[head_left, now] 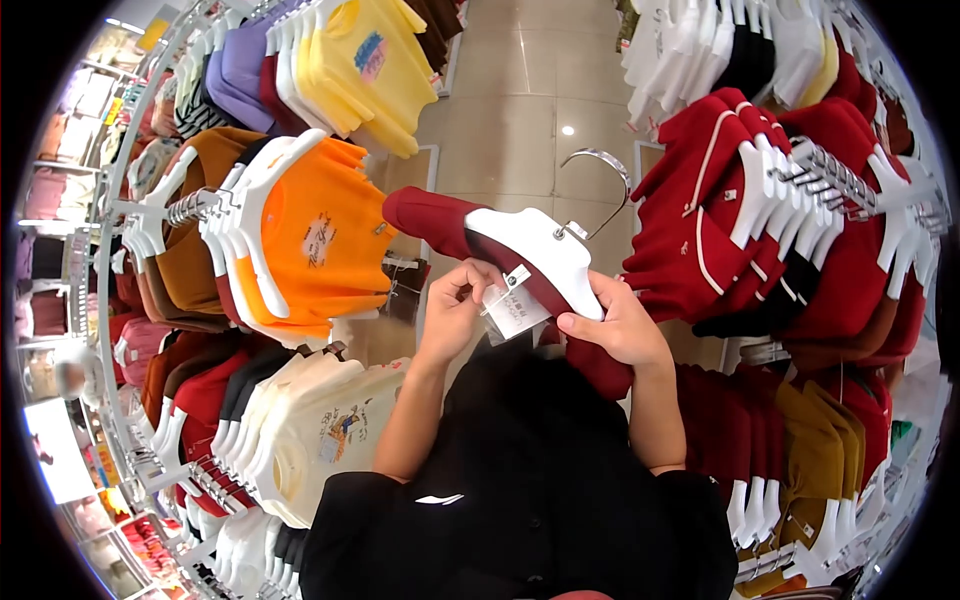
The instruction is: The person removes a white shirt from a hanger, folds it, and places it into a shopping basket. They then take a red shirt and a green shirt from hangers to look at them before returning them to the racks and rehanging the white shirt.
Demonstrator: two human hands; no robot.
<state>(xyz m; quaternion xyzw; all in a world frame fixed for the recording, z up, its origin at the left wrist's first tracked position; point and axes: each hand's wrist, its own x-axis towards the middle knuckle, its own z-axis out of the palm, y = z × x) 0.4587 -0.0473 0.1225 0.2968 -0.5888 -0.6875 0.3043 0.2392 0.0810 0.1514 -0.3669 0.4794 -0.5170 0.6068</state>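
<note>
A dark red shirt (435,221) hangs tilted on a white hanger (535,240) in front of my chest. The hanger's metal hook (622,185) points up and away from me. My right hand (625,328) is closed around the hanger's right end, its thumb lying across the white arm. My left hand (455,303) has bent fingers pinched at the edge of a white printed tag (517,312) at the shirt's collar. The tag's small print is too blurred to read. The lower part of the shirt drops below my right hand and is partly hidden.
On the left, racks hold orange shirts (325,235), yellow shirts (365,65) and cream shirts (340,420) on white hangers. Red shirts with pale piping (690,215) hang on the right, above brown shirts (815,440). A tiled aisle floor (500,130) runs ahead between the racks.
</note>
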